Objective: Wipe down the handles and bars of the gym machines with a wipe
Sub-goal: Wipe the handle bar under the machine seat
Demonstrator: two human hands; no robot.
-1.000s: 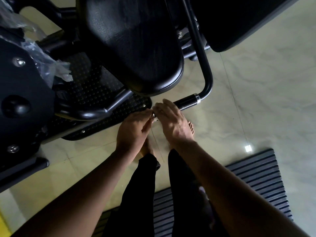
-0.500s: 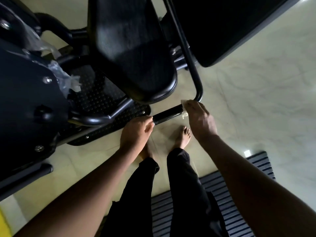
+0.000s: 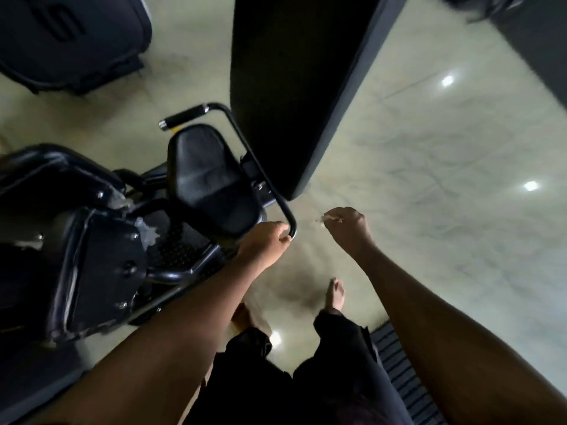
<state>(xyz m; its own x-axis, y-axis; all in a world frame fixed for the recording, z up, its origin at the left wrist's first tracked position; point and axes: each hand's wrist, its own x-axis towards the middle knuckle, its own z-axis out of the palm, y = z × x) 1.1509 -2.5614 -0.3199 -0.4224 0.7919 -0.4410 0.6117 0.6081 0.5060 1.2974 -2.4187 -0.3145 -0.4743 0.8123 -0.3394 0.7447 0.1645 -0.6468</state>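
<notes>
A: Where is the left hand?

B: The left hand (image 3: 264, 244) is on the machine. Its fingers are curled round the near end of the black bar (image 3: 288, 216), just under the bend, close to the front edge of the seat (image 3: 211, 182).

A: And the right one?

B: The right hand (image 3: 349, 228) is up in the air to the right of that bend, apart from the bar. Its fingers are curled in, and they pinch a small pale wipe (image 3: 325, 219) that sticks out on the side towards the bar. The wipe is blurred, so I cannot tell its folds.

A: So the wipe touches nothing but the hand?

B: Yes. It hangs over the pale, glossy floor (image 3: 445, 167), level with the bar's bend and just beside it.

A: How does the bar run?

B: From the left hand it goes up along the right side of the seat, bends again at the far end and finishes in a dark handle (image 3: 184, 116) with a bright cap, which lies beyond the back of the seat.

A: What else is around?

B: A tall black back pad (image 3: 294, 87) stands right of the bar. Left of the seat is a studded footplate (image 3: 181, 250) with scraps of clear plastic (image 3: 147, 234) near it. Another dark machine (image 3: 67, 32) sits at the upper left. Low in the view are black trousers (image 3: 322, 378) and a bare foot (image 3: 336, 294) on the floor, with a ribbed mat (image 3: 402, 378) to the right of them.
</notes>
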